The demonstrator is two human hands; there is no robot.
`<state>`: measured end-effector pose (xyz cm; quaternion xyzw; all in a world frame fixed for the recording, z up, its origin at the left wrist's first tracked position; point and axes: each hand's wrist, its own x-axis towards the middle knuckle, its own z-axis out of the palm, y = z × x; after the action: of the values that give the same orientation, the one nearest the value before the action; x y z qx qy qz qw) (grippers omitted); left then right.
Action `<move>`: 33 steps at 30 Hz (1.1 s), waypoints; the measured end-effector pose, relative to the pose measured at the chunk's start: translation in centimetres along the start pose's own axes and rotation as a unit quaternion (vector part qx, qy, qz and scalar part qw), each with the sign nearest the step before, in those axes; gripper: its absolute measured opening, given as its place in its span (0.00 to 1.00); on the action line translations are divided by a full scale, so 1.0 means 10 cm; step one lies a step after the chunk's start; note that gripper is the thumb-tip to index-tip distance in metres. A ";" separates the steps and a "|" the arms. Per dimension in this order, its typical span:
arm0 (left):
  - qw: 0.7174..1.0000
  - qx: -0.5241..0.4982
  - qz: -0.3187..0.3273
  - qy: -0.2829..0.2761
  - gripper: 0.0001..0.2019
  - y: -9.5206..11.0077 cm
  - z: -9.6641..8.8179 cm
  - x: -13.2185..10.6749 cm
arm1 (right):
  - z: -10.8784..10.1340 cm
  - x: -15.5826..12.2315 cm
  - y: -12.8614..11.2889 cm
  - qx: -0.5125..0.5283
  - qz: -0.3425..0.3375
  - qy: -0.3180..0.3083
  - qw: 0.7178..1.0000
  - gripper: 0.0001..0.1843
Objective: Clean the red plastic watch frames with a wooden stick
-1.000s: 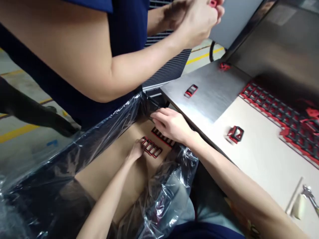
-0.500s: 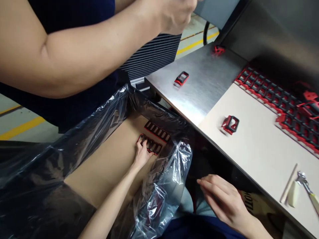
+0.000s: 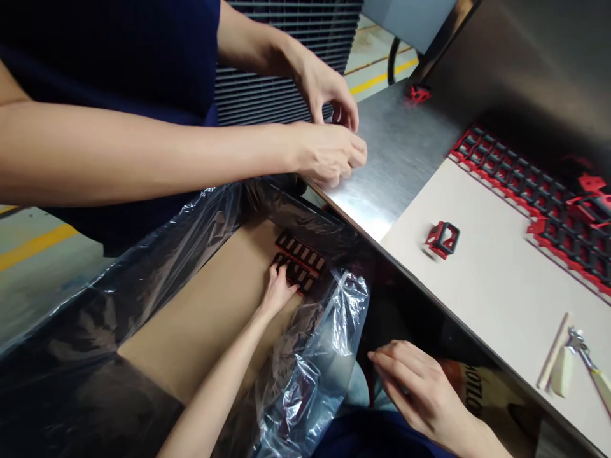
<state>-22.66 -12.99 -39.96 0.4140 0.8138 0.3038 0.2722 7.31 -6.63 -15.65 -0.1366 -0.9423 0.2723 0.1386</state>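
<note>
A bare right hand (image 3: 420,388), empty as far as shows, hangs half-curled beside the desk (image 3: 405,159), barely shifted over the last half second, though a second ago it was inside the box; past the crinkled, glossy plastic liner (image 3: 312,388), the left hand (image 3: 278,294) grips a row of black-and-red rectangular frames (image 3: 305,280), fingers and thumb spread across it; that row, on smooth tan cardboard (image 3: 200,305), now lies closer to a matching second row (image 3: 300,253) just beyond; on the desk's matte cream sheet (image 3: 482,273), a loose boxy frame (image 3: 436,239) stays put, apart from the ladder-like rows of frames (image 3: 539,194) behind; at the brushed-metal corner, a co-worker's two hands (image 3: 329,152) have come down, hiding the frame seen there earlier; farther back stands a dark ribbed panel (image 3: 252,83).
</note>
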 end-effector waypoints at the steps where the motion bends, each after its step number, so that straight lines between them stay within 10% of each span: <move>1: 1.000 0.008 0.007 -0.003 0.25 0.02 -0.03 -0.03 | 0.00 -0.01 -0.01 0.001 0.002 -0.001 1.000 0.14; 8: 0.985 0.086 0.102 -0.106 0.14 0.09 -0.22 -0.48 | 0.06 -0.10 -0.08 -0.003 0.015 -0.006 1.000 0.12; 14: 0.960 0.159 0.148 -0.175 0.12 0.17 -0.13 -0.42 | 0.08 -0.18 -0.10 0.001 0.029 -0.018 0.999 0.13; 29: 0.944 0.281 0.145 -0.096 0.07 0.29 -0.43 -0.16 | -0.38 -1.02 -0.34 -0.049 0.120 0.130 0.983 0.23; 33: 0.944 0.257 0.187 -0.093 0.07 0.63 -0.57 -0.23 | -0.67 -1.53 -0.42 -0.106 0.167 0.198 0.960 0.37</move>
<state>-22.23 -13.52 -31.13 0.6411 0.7430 0.0899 0.1697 22.95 -11.99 -10.79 -0.3576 -0.8830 0.1575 0.2599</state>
